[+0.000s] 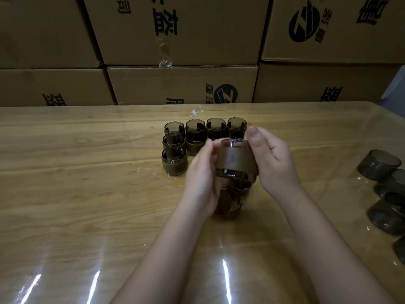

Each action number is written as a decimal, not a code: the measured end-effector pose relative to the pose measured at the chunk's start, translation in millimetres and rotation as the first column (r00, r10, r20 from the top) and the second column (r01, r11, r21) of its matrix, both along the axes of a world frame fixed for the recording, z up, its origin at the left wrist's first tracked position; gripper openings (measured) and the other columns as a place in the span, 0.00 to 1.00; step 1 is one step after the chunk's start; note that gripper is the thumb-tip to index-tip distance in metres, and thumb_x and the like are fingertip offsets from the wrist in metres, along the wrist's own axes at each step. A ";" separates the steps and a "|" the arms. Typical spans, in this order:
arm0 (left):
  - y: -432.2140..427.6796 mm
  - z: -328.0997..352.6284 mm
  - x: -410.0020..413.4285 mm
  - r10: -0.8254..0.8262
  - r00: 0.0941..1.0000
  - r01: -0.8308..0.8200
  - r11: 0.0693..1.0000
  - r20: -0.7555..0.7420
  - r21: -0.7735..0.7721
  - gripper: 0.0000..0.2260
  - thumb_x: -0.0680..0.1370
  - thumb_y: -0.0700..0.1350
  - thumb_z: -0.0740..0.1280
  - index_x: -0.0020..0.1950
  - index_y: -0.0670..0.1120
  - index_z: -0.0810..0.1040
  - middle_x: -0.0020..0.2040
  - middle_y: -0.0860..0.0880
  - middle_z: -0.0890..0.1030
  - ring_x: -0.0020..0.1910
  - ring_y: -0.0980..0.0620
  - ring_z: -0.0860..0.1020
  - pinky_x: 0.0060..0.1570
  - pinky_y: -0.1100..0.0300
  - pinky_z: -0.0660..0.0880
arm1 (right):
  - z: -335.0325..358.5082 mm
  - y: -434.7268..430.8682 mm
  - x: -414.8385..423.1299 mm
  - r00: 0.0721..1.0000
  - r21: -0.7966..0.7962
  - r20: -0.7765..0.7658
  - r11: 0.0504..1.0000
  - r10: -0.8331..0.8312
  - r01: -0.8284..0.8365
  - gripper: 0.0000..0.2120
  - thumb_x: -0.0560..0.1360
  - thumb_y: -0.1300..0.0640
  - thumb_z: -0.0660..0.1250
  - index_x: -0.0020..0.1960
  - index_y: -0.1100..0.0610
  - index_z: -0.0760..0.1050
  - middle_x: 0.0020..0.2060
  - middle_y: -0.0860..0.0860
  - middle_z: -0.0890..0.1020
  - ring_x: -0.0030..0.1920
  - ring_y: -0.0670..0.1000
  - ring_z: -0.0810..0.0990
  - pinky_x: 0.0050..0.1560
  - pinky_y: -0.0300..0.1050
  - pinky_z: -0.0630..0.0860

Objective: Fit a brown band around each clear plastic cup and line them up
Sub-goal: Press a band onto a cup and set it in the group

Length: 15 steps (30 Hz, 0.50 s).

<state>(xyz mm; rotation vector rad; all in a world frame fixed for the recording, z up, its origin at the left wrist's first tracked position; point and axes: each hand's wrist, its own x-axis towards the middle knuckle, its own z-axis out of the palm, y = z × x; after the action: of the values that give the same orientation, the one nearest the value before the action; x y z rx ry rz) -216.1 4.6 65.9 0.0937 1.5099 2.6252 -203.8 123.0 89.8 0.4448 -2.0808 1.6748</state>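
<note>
Just behind held cup [235, 159]: banded cups [174, 161].

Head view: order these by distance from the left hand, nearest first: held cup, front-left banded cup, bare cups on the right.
1. Held cup: touching the left hand, centre.
2. Front-left banded cup: just to its left.
3. Bare cups: far right, beyond the right hand.

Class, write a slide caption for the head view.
Left hand and right hand hold a cup wearing a brown band; banded cups stand in rows behind, bare cups at right.
</note>
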 end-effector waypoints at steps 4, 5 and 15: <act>-1.1 9.3 7.9 0.133 0.990 -0.133 0.991 -0.052 0.011 0.13 0.74 0.54 0.63 0.38 0.45 0.77 0.37 0.46 0.79 0.35 0.52 0.78 0.36 0.62 0.76 | -6.0 -15.2 -0.1 0.990 -0.193 0.048 0.973 0.136 -0.124 0.19 0.78 0.42 0.57 0.32 0.50 0.69 0.28 0.43 0.72 0.32 0.43 0.72 0.39 0.34 0.72; -0.1 11.0 9.7 0.159 0.982 -0.159 0.987 -0.097 0.009 0.13 0.73 0.53 0.63 0.38 0.44 0.76 0.38 0.45 0.77 0.37 0.51 0.76 0.38 0.61 0.75 | -6.6 -18.7 -0.3 0.981 -0.289 0.041 0.942 0.190 -0.171 0.21 0.77 0.41 0.57 0.30 0.52 0.68 0.28 0.46 0.71 0.33 0.46 0.71 0.39 0.39 0.71; 3.1 16.7 14.4 0.033 0.986 -0.027 0.999 -0.164 0.039 0.24 0.82 0.48 0.59 0.27 0.49 0.77 0.32 0.52 0.81 0.39 0.57 0.82 0.44 0.63 0.78 | -8.1 -27.4 -1.9 0.964 -0.648 0.010 0.735 0.267 -0.197 0.27 0.78 0.47 0.55 0.24 0.59 0.60 0.29 0.74 0.63 0.40 0.60 0.71 0.47 0.46 0.76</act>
<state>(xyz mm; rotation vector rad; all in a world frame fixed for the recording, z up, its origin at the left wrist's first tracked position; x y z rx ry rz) -201.7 7.7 82.6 0.3011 1.5224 2.7301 -205.7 95.7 81.7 0.3997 -1.3938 2.4638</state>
